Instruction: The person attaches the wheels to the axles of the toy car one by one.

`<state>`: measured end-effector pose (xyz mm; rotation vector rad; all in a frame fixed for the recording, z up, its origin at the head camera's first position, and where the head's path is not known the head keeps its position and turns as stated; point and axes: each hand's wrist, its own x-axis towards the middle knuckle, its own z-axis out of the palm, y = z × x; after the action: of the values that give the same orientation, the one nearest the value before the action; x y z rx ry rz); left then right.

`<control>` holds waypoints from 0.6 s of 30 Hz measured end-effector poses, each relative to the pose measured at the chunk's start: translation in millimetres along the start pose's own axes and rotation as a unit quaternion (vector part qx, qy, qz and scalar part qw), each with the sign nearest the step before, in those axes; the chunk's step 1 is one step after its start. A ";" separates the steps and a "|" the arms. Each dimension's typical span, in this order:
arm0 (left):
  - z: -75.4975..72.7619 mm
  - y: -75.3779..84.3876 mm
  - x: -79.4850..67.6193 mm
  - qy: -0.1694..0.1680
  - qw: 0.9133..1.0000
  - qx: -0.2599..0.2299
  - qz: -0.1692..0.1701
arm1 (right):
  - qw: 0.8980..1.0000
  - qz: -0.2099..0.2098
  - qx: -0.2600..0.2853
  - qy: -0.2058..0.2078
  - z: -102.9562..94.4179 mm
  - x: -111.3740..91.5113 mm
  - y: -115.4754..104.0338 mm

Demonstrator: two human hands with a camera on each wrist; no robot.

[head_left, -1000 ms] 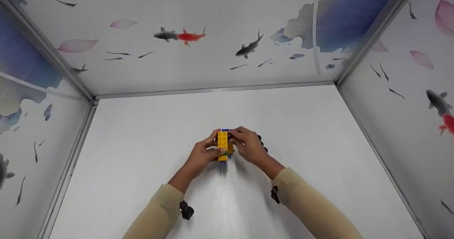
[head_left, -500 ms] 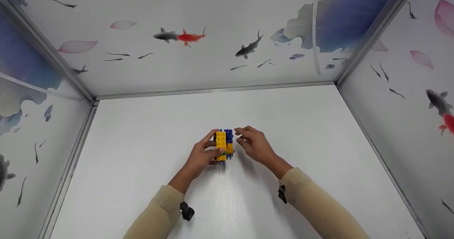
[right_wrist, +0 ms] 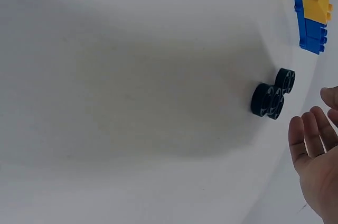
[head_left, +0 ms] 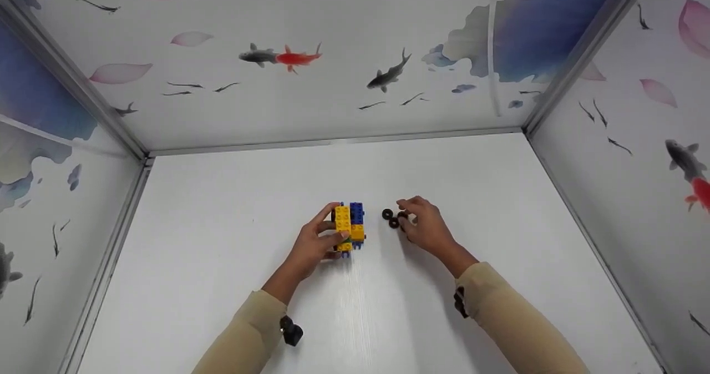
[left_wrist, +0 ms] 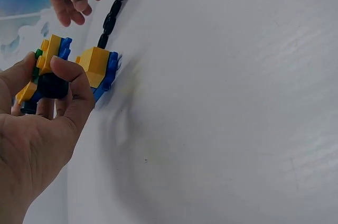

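My left hand (head_left: 319, 246) grips a toy vehicle of yellow, blue and green building bricks (head_left: 343, 218), thumb across its studded top. A black wheel (left_wrist: 53, 86) shows on its side in the left wrist view. Just right of it, a smaller blue and yellow brick assembly (head_left: 357, 224) stands on the table. My right hand (head_left: 430, 227) hovers at several loose black toy wheels (head_left: 387, 214), partly covering them in the head view. Its fingers are loosely bent, with nothing held between them in the right wrist view (right_wrist: 319, 155).
The white tabletop (head_left: 249, 307) is bounded by printed panels at the back (head_left: 333, 102) and on both sides, with metal framing along the edges. Black wrist devices (head_left: 291, 331) hang at both sleeves.
My right hand has left the brick assembly and moved right to the loose wheels, exposing the blue bricks. My left hand, still holding the toy vehicle, has shifted slightly left.
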<state>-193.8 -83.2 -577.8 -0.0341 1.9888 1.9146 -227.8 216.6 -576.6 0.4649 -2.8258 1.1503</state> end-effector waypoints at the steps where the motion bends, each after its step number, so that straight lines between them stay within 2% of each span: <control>1: -0.4 -0.1 0.0 0.000 1.000 -0.001 0.000 | 1.000 0.001 -0.005 0.001 -0.3 -0.9 1.8; 11: -3.3 -2.9 0.4 0.003 1.000 -0.002 -0.003 | 0.999 0.024 -0.039 -0.022 -0.4 -7.9 14.7; 18: -3.4 -3.1 0.1 0.006 1.000 0.003 -0.004 | 0.995 0.064 -0.057 -0.053 -1.5 -13.0 20.9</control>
<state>-193.9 -86.7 -580.8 -0.0536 1.9999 1.9073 -221.7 235.1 -591.7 0.3511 -3.0332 1.0051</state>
